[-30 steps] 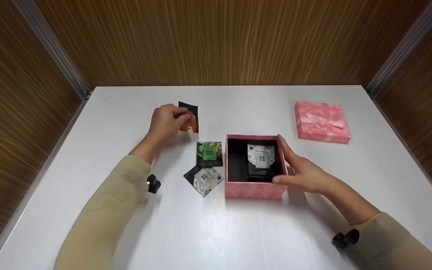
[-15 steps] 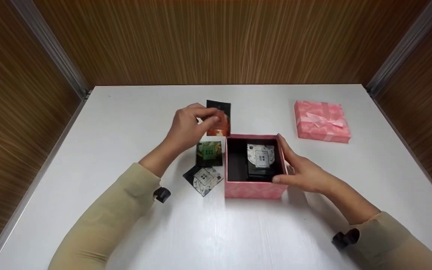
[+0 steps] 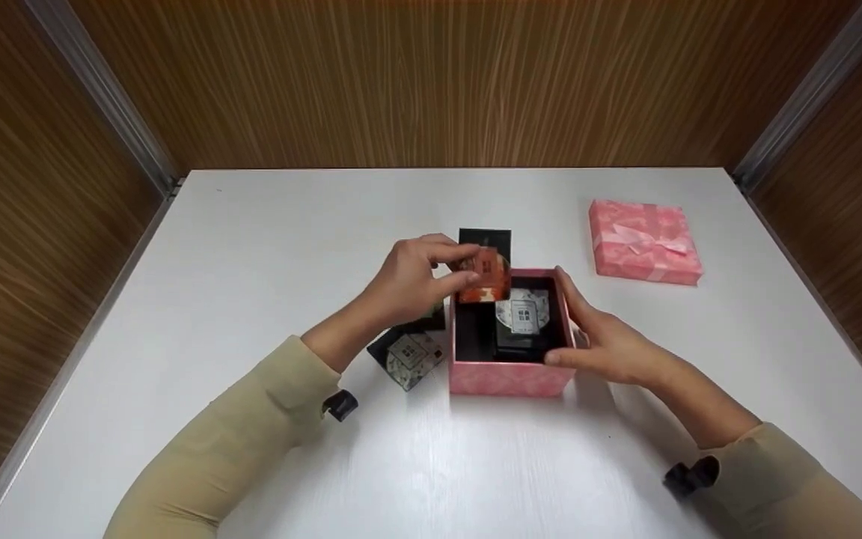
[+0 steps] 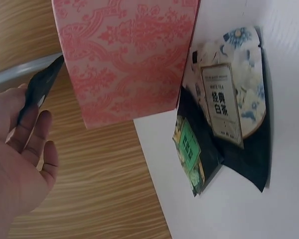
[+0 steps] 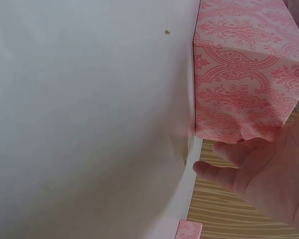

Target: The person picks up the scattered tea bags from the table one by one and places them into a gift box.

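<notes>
**Orange packet now over the box**

A second ago my left hand (image 3: 408, 284) was out to the left with the orange-and-black tea packet (image 3: 482, 263) lifted off the table; now it has carried it across and holds it above the far-left corner of the open pink box (image 3: 509, 374). My thumb and fingers pinch the packet near its middle, its black top edge standing up. By my judgement it is ready to go in beside the white-labelled packet (image 3: 524, 313) already lying in the box's dark interior.

My right hand (image 3: 610, 346) has not moved: fingers straight and relaxed along the box's right wall, thumb at the near corner, steadying it.

The box is stiff card wrapped in matt pink damask-print paper, square with crisp corners. Its flat lid (image 3: 645, 242), with a satin bow, lies well apart to the right. Two more packets lie overlapping just left of the box: a white floral one (image 4: 231, 102) and a green one (image 4: 192, 149), glossy, flat and square, with a slightly crinkled sheen. The table (image 3: 251, 224) is smooth white.
</notes>
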{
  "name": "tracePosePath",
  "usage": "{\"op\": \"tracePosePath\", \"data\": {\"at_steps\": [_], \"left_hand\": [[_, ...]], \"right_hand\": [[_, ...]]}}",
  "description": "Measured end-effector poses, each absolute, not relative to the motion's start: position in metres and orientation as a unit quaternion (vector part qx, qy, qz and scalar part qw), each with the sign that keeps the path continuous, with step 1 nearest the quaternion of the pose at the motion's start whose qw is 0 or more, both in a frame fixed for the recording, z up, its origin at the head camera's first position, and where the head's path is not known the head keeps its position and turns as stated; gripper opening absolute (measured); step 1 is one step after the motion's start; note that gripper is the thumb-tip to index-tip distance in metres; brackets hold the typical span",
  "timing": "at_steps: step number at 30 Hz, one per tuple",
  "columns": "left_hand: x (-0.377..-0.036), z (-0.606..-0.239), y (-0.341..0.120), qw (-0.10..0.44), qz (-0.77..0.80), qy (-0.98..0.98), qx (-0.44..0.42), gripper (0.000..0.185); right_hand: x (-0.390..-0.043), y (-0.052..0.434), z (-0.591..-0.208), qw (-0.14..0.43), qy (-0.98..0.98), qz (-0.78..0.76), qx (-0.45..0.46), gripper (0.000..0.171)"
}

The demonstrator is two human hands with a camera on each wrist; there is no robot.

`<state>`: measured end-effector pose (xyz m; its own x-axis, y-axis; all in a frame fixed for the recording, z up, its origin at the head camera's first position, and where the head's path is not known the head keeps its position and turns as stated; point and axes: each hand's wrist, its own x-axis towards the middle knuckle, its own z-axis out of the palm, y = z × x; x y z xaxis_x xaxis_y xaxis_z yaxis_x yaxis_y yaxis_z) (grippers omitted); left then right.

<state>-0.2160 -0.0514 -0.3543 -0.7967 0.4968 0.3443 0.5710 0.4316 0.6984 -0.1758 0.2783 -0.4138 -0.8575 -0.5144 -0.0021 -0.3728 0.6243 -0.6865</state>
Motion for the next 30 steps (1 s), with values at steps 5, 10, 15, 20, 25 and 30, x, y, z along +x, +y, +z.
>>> {"op": "tracePosePath", "data": {"at_steps": [5,10,15,20,25,30], "left_hand": [[-0.212,-0.360,-0.040,0.023,-0.419,-0.840,-0.343,0.039],[-0.209,-0.367,-0.029,-0.003,-0.411,-0.842,-0.350,0.040],[-0.207,-0.373,-0.018,-0.016,-0.382,-0.850,-0.362,0.041],[-0.207,-0.377,-0.007,-0.016,-0.347,-0.857,-0.380,0.042],[-0.206,-0.378,0.002,-0.035,-0.315,-0.873,-0.371,0.043],[-0.207,-0.377,0.008,-0.047,-0.292,-0.885,-0.360,0.042]], "right_hand": [[-0.175,0.279,-0.413,0.099,0.895,-0.359,-0.245,0.118],[-0.175,0.279,-0.413,0.095,0.894,-0.358,-0.253,0.117],[-0.176,0.280,-0.414,0.092,0.892,-0.356,-0.262,0.117],[-0.176,0.280,-0.415,0.093,0.893,-0.353,-0.263,0.118],[-0.176,0.280,-0.415,0.092,0.892,-0.355,-0.265,0.117],[-0.175,0.280,-0.413,0.096,0.891,-0.357,-0.262,0.117]]}}
